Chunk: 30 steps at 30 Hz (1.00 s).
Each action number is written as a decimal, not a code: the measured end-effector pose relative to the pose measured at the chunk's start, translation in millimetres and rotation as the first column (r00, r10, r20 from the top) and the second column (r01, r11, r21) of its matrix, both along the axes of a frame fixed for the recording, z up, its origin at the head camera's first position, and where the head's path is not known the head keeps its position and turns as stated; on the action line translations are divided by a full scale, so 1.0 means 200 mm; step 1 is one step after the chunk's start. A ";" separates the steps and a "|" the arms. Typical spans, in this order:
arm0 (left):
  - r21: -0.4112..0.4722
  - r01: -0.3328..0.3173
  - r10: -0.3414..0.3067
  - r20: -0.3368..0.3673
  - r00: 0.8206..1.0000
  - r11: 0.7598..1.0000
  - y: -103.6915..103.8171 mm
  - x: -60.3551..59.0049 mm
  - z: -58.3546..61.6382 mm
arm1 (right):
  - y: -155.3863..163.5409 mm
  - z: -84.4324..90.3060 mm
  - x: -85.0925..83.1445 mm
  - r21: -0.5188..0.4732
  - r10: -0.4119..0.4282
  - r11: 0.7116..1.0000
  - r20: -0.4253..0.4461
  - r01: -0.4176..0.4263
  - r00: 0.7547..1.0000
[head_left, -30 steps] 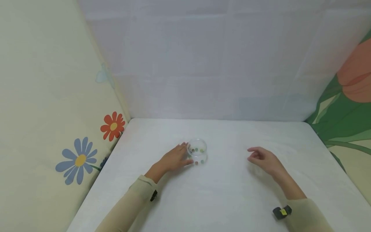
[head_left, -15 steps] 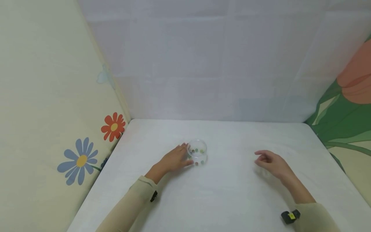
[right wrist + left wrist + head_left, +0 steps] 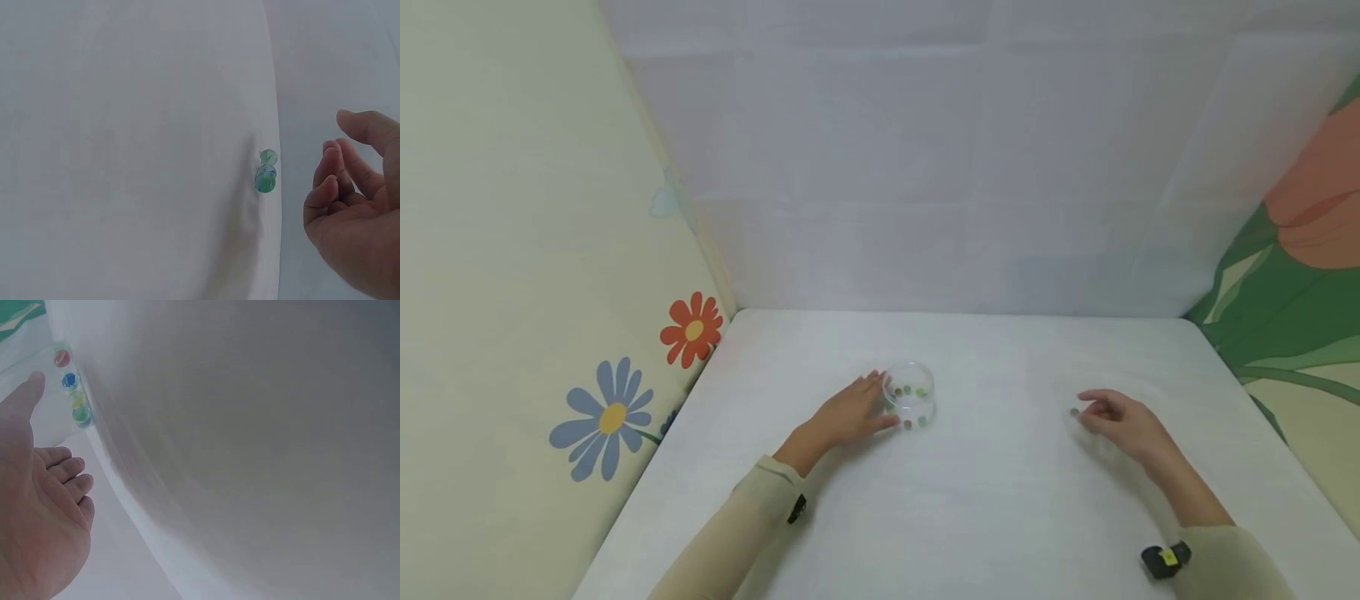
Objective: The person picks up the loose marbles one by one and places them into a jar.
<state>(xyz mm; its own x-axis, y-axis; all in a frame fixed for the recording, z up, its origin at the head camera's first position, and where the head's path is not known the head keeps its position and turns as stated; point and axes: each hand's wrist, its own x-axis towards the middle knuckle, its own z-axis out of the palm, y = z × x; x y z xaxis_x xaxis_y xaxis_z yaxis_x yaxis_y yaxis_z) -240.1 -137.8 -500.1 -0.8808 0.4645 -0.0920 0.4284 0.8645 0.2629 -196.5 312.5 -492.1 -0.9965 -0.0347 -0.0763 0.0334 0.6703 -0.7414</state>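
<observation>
A clear round container (image 3: 910, 406) stands on the table with several coloured glass marbles (image 3: 76, 399) at its bottom. My left hand (image 3: 846, 412) holds it from the left, thumb at its near side and the other fingers at its far left. In the left wrist view, the thumb (image 3: 31, 394) overlaps the container wall. Off to the right, my right hand (image 3: 1123, 423) hovers low over the table, its fingers loosely curled with nothing visible between them. Green glass marbles (image 3: 265, 178) lie on the cloth just beyond those fingertips, close together; in the head view a small green marble (image 3: 1074, 412) shows there.
A white cloth covers the table (image 3: 985, 508), which meets a white backdrop (image 3: 925, 167) at the far edge. A flower-printed panel (image 3: 610, 417) borders the left side, and another with a large tulip (image 3: 1315, 208) the right.
My right hand has shifted to the right and slightly nearer, and a green marble now shows left of its fingertips. The left hand and the container have stayed in place.
</observation>
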 end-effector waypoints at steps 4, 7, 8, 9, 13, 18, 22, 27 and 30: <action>0.006 -0.006 0.006 -0.003 1.000 1.000 0.00 0.00 0.00 | 0.02 0.00 0.00 0.001 -0.002 1.000 0.015 0.002 1.000; 0.016 -0.013 0.013 0.000 1.000 1.000 0.00 0.01 0.00 | 0.04 0.00 0.00 0.002 0.002 1.000 0.022 -0.002 1.000; 0.021 -0.015 0.015 0.000 1.000 1.000 0.00 0.01 0.00 | 0.05 0.00 0.00 0.004 0.000 1.000 0.027 0.000 1.000; 0.026 -0.017 0.017 0.001 1.000 1.000 0.00 0.01 0.00 | 0.05 0.00 0.00 0.005 -0.002 1.000 0.031 0.002 1.000; 0.026 -0.014 0.014 -0.003 1.000 1.000 0.00 0.01 0.01 | 0.08 -0.02 -0.01 -0.011 -0.002 1.000 0.057 0.002 0.998; 0.020 -0.007 0.008 -0.013 1.000 1.000 0.00 0.00 0.00 | 0.11 -0.05 -0.01 -0.009 -0.017 1.000 0.103 0.018 0.994; 0.013 -0.008 0.008 -0.012 1.000 1.000 0.00 0.00 -0.01 | 0.13 -0.08 -0.02 0.006 -0.038 0.999 0.133 0.037 0.990; 0.007 -0.015 0.016 -0.004 1.000 1.000 0.00 0.00 -0.01 | 0.15 -0.10 -0.03 0.037 -0.050 0.998 0.143 0.045 0.988; 0.010 -0.014 0.014 -0.004 1.000 1.000 -0.01 0.00 -0.01 | 0.15 -0.11 -0.04 0.052 -0.036 0.998 0.144 0.029 0.989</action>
